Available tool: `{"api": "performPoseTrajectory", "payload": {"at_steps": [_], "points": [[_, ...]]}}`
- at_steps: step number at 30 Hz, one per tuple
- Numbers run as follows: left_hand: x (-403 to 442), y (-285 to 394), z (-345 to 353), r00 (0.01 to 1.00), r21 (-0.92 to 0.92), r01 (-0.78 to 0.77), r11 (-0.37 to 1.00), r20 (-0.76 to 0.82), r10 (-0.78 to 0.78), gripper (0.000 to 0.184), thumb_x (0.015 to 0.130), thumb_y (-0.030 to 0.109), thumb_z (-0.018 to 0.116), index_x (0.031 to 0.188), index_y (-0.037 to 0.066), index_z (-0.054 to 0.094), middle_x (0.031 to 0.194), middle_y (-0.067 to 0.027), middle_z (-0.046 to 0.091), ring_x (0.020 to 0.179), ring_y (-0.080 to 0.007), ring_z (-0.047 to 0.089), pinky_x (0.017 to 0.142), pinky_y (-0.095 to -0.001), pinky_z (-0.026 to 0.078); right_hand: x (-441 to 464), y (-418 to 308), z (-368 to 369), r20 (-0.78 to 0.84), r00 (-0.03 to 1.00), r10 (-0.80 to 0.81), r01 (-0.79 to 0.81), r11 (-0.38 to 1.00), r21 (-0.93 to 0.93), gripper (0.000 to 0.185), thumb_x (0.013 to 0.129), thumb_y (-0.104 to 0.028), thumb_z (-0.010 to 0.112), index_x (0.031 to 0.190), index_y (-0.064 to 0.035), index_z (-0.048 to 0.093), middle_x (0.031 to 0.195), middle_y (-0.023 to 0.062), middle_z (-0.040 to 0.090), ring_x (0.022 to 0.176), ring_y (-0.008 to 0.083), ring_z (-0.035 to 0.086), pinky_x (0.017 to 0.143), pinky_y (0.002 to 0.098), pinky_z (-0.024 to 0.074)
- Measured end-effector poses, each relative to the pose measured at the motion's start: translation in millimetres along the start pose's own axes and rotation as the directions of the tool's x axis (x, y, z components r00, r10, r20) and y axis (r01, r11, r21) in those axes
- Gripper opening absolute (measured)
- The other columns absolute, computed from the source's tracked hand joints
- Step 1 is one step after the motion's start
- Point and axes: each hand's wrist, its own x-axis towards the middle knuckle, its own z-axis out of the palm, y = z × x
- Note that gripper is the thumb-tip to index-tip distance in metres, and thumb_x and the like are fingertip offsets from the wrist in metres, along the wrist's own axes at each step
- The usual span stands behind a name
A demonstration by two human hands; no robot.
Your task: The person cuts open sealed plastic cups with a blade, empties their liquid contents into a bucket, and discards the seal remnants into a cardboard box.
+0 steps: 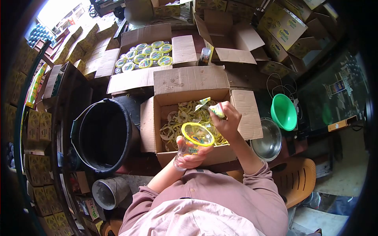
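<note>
My left hand [191, 159] is wrapped round a clear printed plastic cup [188, 148] with a yellow rim, tilted above the near edge of an open cardboard box [193, 96]. To its upper right, my right hand [229, 120] pinches a piece of yellow, green and white film [216, 110], and a loose end of it sticks out to the left. The film is apart from the cup. Beneath both hands the box holds a heap of curled yellow strips [185, 118].
Behind stands a carton [146, 30] of yellow-lidded cups, with a dark-filled cup [204, 57] beside it. A black bucket [103, 135] and grey pail [111, 193] are at left. A green bowl [284, 112] and metal bowl [267, 141] stand at right.
</note>
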Motion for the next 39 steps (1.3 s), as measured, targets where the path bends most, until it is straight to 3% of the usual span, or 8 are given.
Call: {"api": "performPoseTrajectory", "payload": {"at_steps": [2,3,5,6,9,14,23,39], "points": [[-5.9,1.0,9.2,0.995,0.120,-0.044,0.992,-0.083,0.054,0.059,0.066,0.019,0.071,0.102,-0.009,0.034,0.071,-0.0164,0.051,0.048,-0.0204,0.055,0.045,-0.0307,0.052,-3.1,2.0,1.3,0.048,0.987,0.156,-0.153,0.987,-0.053,0.016,0.065,0.002,0.067,0.077,-0.0023,0.057,0.067,0.0110,0.054,0.060,0.0254,0.056,0.055,0.0317,0.0460],[-9.4,0.5,14.6,0.989,0.181,-0.062,0.982,-0.122,0.085,0.061,0.065,0.020,0.071,0.102,-0.010,0.033,0.071,-0.0162,0.051,0.048,-0.0202,0.054,0.045,-0.0306,0.053,-8.9,9.2,-1.9,0.276,0.937,0.212,-0.196,0.977,-0.084,0.033,0.066,0.004,0.063,0.098,-0.0027,0.059,0.069,0.0136,0.057,0.062,0.0261,0.059,0.056,0.0334,0.0483],[-18.2,-2.3,25.9,0.946,0.450,-0.068,0.890,-0.255,0.201,0.068,0.064,0.028,0.072,0.107,-0.009,0.034,0.072,-0.0154,0.051,0.050,-0.0195,0.054,0.044,-0.0281,0.049,-25.1,6.9,-2.1,0.485,0.617,0.619,-0.098,0.672,-0.734,0.072,0.063,0.009,0.059,0.130,-0.0067,0.039,0.074,0.0185,0.061,0.068,0.0318,0.062,0.059,0.0388,0.0505],[-19.6,-3.4,33.9,0.908,0.595,-0.020,0.803,-0.325,0.264,0.069,0.064,0.030,0.073,0.107,-0.008,0.034,0.073,-0.0152,0.051,0.051,-0.0191,0.054,0.044,-0.0274,0.047,-30.5,8.8,-1.7,0.497,0.447,0.743,-0.146,0.609,-0.779,0.093,0.061,0.011,0.054,0.141,-0.0122,0.014,0.077,0.0232,0.061,0.072,0.0357,0.062,0.065,0.0436,0.0505],[-21.4,2.0,54.8,0.804,0.843,0.199,0.499,-0.432,0.408,0.073,0.066,0.035,0.073,0.117,-0.001,0.034,0.083,-0.0141,0.053,0.065,-0.0183,0.056,0.054,-0.0280,0.047,-37.6,1.1,-14.9,0.543,0.485,0.685,-0.122,0.668,-0.734,0.086,0.061,0.012,0.054,0.139,-0.0121,0.024,0.077,0.0228,0.061,0.072,0.0348,0.062,0.064,0.0438,0.0500],[-17.4,-9.5,80.2,0.610,0.891,0.449,-0.066,-0.252,0.751,0.071,0.074,0.021,0.067,0.130,0.005,0.027,0.115,-0.0111,0.044,0.100,-0.0190,0.051,0.085,-0.0336,0.043,-37.3,-18.1,-28.9,0.371,0.788,0.491,-0.428,0.871,-0.242,0.016,0.069,0.005,0.059,0.084,0.0006,0.063,0.074,0.0129,0.061,0.064,0.0259,0.062,0.059,0.0306,0.0502],[-0.4,-27.1,102.6,0.675,0.412,0.595,-0.691,0.210,0.707,0.075,0.063,-0.002,0.071,0.117,0.008,0.021,0.111,-0.0140,0.049,0.103,-0.0208,0.051,0.089,-0.0326,0.043,-17.8,-88.2,-21.4,0.016,0.896,0.444,-0.443,0.892,0.084,0.013,0.073,0.004,0.063,0.086,0.0005,0.063,0.074,0.0078,0.060,0.064,0.0139,0.060,0.059,0.0239,0.0476],[-16.7,-22.0,108.6,0.689,0.376,0.531,-0.759,0.330,0.645,0.075,0.064,-0.005,0.056,0.125,0.005,0.013,0.119,-0.0183,0.039,0.111,-0.0248,0.044,0.096,-0.0378,0.035,-17.5,-121.5,15.2,-0.103,0.895,0.434,-0.397,0.880,0.260,0.015,0.074,0.003,0.065,0.088,-0.0008,0.062,0.076,0.0065,0.059,0.066,0.0112,0.058,0.060,0.0225,0.0472]]}}
